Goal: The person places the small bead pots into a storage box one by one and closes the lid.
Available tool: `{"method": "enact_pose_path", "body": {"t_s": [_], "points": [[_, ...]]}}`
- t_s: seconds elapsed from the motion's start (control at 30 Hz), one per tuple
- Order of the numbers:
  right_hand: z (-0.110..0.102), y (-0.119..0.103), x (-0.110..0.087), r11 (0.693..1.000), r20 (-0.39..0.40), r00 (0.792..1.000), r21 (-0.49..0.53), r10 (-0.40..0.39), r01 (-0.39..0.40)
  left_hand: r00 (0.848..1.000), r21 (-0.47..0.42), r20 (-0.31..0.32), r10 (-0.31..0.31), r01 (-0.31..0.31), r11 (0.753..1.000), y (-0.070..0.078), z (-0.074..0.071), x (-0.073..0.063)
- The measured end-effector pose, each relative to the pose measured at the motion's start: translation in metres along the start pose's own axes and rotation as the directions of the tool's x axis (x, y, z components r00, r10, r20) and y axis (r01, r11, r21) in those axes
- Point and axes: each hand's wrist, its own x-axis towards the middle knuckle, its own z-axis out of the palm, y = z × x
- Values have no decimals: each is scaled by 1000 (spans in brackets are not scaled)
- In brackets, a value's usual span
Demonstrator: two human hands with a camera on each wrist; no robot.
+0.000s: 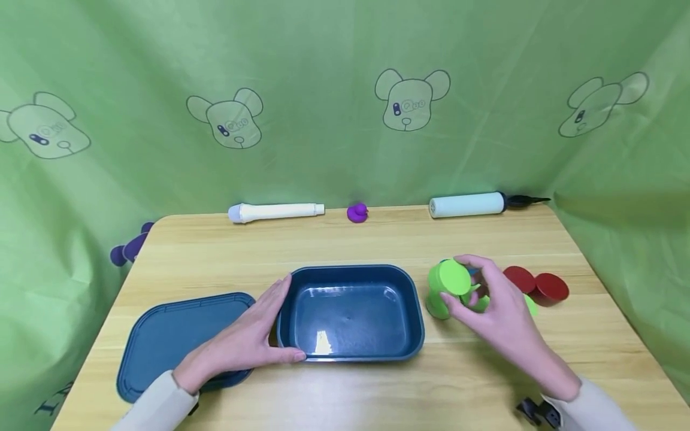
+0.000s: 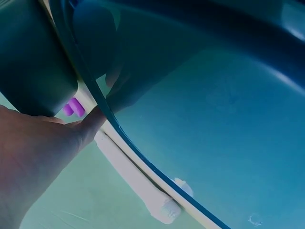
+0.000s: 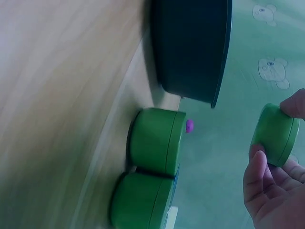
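Note:
My right hand [image 1: 501, 305] pinches a small round green container [image 1: 455, 277] between thumb and fingers, raised close to other containers on the table. In the right wrist view, two similar lidded green containers, one nearer the box [image 3: 157, 140] and one lower in the picture [image 3: 140, 200], stand side by side. A bit of blue [image 1: 472, 272] peeks out behind my right fingers. My left hand [image 1: 253, 335] rests against the left end of a dark blue rectangular box [image 1: 350, 317], fingers extended at the back corner and thumb along the front corner. Inside, the box is bare.
A matching dark blue lid [image 1: 178, 335] lies left of the box, partly under my left forearm. Two red containers, one left [image 1: 519, 279] and one right [image 1: 551, 289], stand beyond my right hand. Along the back edge lie a white microphone [image 1: 280, 211], purple duck [image 1: 357, 212] and pale blue pump [image 1: 468, 205].

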Motion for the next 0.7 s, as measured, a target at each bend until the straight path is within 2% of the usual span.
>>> {"method": "enact_pose_path", "body": {"t_s": [0.3, 0.53, 0.7], "points": [[17, -15, 9, 1000, 101, 995, 10, -27, 26, 1000, 21, -18, 11, -11, 1000, -2, 0, -1], [40, -27, 18, 999, 180, 983, 30, -42, 38, 999, 35, -32, 20, -19, 999, -4, 2, -1], [56, -36, 23, 998, 202, 977, 34, -65, 59, 999, 28, -35, 12, -11, 1000, -5, 2, 0]]}}
